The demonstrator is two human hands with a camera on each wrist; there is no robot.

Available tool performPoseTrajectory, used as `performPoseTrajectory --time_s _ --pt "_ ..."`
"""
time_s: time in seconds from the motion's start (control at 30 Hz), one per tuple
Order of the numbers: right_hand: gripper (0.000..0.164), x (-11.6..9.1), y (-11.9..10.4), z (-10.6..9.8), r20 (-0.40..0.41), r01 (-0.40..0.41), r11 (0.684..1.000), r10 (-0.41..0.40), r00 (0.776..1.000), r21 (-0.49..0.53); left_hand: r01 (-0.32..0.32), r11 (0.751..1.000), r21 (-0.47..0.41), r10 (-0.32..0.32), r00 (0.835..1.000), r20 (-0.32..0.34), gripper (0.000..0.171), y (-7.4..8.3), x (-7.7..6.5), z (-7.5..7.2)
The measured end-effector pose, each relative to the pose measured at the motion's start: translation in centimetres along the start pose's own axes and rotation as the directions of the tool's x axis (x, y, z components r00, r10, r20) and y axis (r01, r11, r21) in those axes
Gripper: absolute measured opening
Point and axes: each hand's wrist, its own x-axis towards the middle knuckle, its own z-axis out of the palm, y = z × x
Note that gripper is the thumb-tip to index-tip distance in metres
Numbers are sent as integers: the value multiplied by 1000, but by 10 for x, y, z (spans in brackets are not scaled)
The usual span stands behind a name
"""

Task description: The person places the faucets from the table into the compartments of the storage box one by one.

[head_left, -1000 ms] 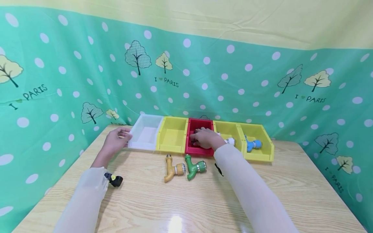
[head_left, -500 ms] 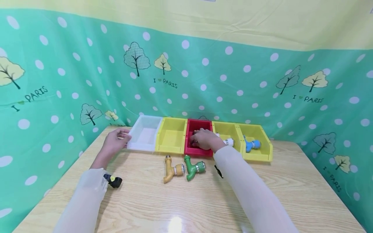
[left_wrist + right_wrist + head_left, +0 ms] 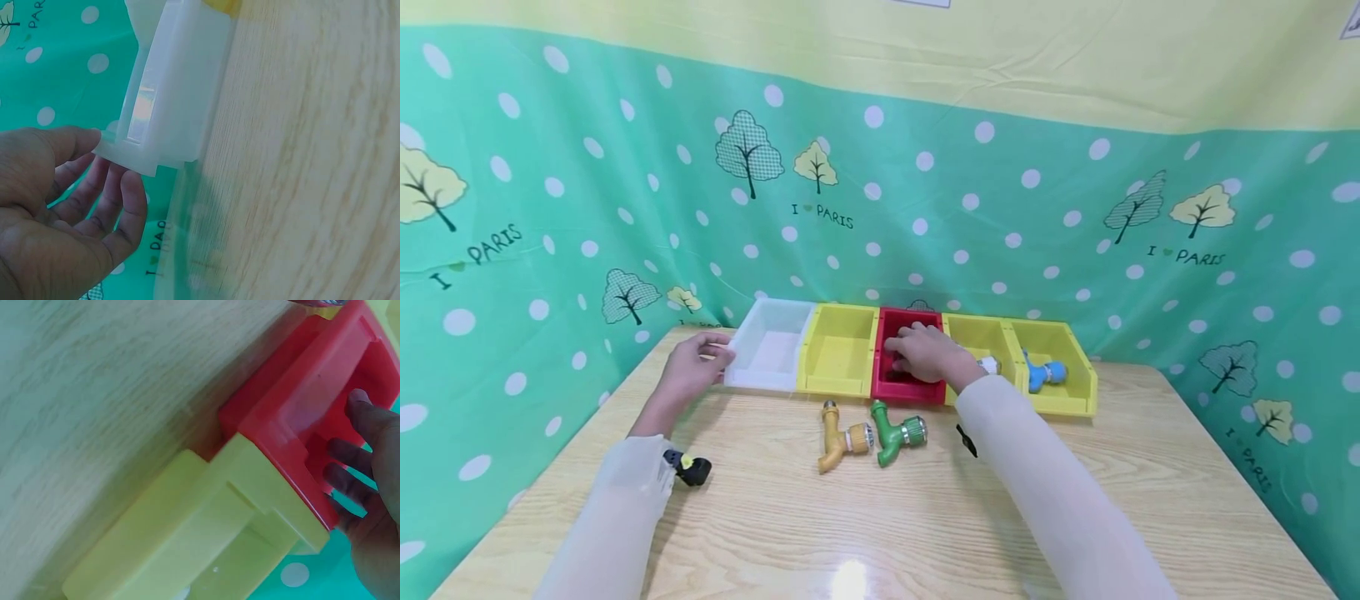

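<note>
My left hand [image 3: 691, 367] is at the left side of the white translucent bin [image 3: 172, 81], its thumb and fingers pinching the rim at one corner. Over the red bin [image 3: 910, 392] hangs my right hand [image 3: 927, 352], fingers reaching down inside. In the right wrist view its thumb [image 3: 361, 400] and fingers stand apart, with nothing visible between them. Whatever lies beneath that hand in the red bin is hidden. On the table before the bins lie a yellow faucet [image 3: 833, 442] and a green faucet [image 3: 891, 435], side by side.
Between the white and red bins is a yellow bin [image 3: 838, 354]. Right of the red one, a yellow bin [image 3: 973, 329] has a white faucet [image 3: 990, 364], partly behind my arm. The end yellow bin [image 3: 1075, 392] contains a blue faucet [image 3: 1047, 373]. A patterned curtain [image 3: 850, 183] stands behind.
My right hand has risen slightly in the red bin, and its forearm covers more of the white faucet. The left hand stays at the white bin. The head view has shifted a little.
</note>
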Motion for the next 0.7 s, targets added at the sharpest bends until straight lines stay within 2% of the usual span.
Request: performPoseTrajectory --time_s 0.2,0.4,0.6,0.7 --pt "39 -11 3 -9 -33 14 1000 -13 999 21 -18 1000 0 18 1000 2 42 -1 1 0" --pt "35 -22 10 -13 -77 40 998 -37 996 43 -14 1000 2 14 1000 0 42 -3 0 -1" --pt "40 -36 21 -14 -98 1 998 5 995 64 -18 1000 -11 18 1000 -4 41 -2 0 -1" --pt "41 -45 29 -14 -103 -15 994 25 994 105 -22 1000 -13 22 1000 -2 42 -2 1 0"
